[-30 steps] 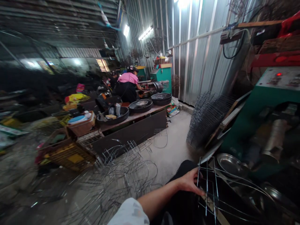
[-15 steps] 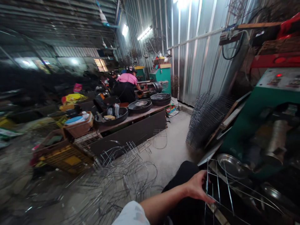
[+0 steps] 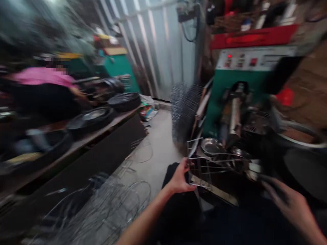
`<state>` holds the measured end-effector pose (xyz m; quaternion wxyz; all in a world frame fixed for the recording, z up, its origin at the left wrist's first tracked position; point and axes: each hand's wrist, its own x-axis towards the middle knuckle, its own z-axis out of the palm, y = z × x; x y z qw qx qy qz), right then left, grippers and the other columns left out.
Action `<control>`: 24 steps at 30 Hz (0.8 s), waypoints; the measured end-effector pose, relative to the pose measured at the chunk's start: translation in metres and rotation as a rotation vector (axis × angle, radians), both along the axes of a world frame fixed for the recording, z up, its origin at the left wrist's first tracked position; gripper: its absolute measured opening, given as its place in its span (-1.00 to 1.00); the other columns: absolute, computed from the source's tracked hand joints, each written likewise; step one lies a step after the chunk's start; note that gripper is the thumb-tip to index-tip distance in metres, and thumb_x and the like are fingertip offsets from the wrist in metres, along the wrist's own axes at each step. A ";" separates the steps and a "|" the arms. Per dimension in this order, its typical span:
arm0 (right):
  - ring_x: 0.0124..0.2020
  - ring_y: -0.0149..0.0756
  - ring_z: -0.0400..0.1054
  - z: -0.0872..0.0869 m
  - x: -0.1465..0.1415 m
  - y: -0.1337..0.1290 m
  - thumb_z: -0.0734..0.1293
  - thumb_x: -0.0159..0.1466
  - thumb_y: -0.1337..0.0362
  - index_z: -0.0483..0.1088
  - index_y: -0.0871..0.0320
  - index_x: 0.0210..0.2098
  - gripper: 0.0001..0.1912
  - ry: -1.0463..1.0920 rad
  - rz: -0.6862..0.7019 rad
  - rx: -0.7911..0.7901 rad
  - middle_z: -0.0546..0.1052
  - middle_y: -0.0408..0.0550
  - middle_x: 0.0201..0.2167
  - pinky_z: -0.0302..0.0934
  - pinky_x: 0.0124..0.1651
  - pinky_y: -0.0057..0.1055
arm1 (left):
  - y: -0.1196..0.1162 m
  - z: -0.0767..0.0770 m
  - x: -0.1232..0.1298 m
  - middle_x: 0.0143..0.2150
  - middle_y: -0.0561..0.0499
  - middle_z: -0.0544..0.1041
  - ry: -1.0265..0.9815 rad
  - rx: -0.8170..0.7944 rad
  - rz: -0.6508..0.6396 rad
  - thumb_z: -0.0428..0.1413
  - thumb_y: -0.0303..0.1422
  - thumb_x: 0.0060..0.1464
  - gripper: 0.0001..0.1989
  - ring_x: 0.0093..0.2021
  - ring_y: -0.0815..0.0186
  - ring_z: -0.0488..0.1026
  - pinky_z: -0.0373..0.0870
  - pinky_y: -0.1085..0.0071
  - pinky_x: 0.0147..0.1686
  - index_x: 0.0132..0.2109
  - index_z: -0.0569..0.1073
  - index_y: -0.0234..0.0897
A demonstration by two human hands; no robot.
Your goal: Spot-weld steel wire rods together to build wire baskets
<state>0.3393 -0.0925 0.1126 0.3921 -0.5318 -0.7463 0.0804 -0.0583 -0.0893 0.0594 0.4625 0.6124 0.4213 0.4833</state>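
Head cam has R hand blurred, grip unclear.

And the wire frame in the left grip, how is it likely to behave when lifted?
The wire frame is probably light for its size, being thin rods with open gaps. It seems fairly stiff: held near one end by the left grip, it shows no clear sag. Its long thin rods might snag.
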 end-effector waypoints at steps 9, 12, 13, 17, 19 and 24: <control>-0.02 -0.11 0.53 0.038 -0.056 0.039 0.23 0.47 0.30 0.53 -0.02 0.03 -0.73 -0.220 0.215 0.041 0.67 -0.03 -0.12 0.43 0.04 -0.13 | 0.007 -0.011 -0.005 0.29 -0.29 0.33 0.120 0.038 -0.016 0.37 -0.28 -0.13 -0.02 0.33 -0.13 0.37 0.28 -0.16 0.37 0.37 0.06 -0.26; 0.02 -0.08 0.50 0.029 -0.058 0.047 0.24 0.47 0.34 0.53 0.03 0.01 -0.75 -0.253 0.223 0.071 0.67 -0.01 -0.12 0.37 0.06 -0.08 | 0.009 -0.012 -0.008 0.29 -0.32 0.32 0.144 0.030 -0.010 0.35 -0.29 -0.09 -0.05 0.34 -0.15 0.37 0.27 -0.18 0.37 0.36 0.06 -0.28; 0.02 -0.08 0.49 0.026 -0.058 0.049 0.24 0.47 0.34 0.52 0.04 0.01 -0.75 -0.252 0.221 0.077 0.66 0.00 -0.12 0.36 0.07 -0.08 | 0.010 -0.013 -0.009 0.28 -0.32 0.33 0.146 0.028 -0.011 0.34 -0.30 -0.08 -0.06 0.33 -0.14 0.37 0.28 -0.17 0.36 0.36 0.06 -0.29; 0.12 -0.08 0.45 0.019 -0.058 0.057 0.25 0.47 0.35 0.51 0.03 0.06 -0.73 -0.252 0.216 0.065 0.66 0.01 -0.08 0.31 0.13 -0.07 | 0.014 -0.017 -0.009 0.28 -0.33 0.35 0.157 0.012 -0.020 0.34 -0.31 -0.07 -0.07 0.32 -0.15 0.40 0.32 -0.15 0.34 0.36 0.07 -0.30; 0.16 -0.07 0.42 0.016 -0.059 0.062 0.25 0.47 0.37 0.51 0.03 0.07 -0.72 -0.279 0.224 0.063 0.66 0.00 -0.07 0.27 0.16 -0.05 | 0.015 -0.022 -0.008 0.30 -0.34 0.34 0.163 0.001 -0.026 0.34 -0.32 -0.08 -0.05 0.32 -0.18 0.40 0.34 -0.15 0.33 0.38 0.06 -0.30; 0.18 -0.07 0.42 0.006 -0.061 0.067 0.27 0.44 0.41 0.48 0.03 0.11 -0.68 -0.423 0.242 0.003 0.66 0.02 -0.05 0.14 0.25 0.01 | 0.018 -0.036 -0.003 0.34 -0.37 0.33 0.148 -0.004 -0.042 0.34 -0.32 -0.08 0.02 0.35 -0.22 0.36 0.37 -0.15 0.32 0.43 0.00 -0.29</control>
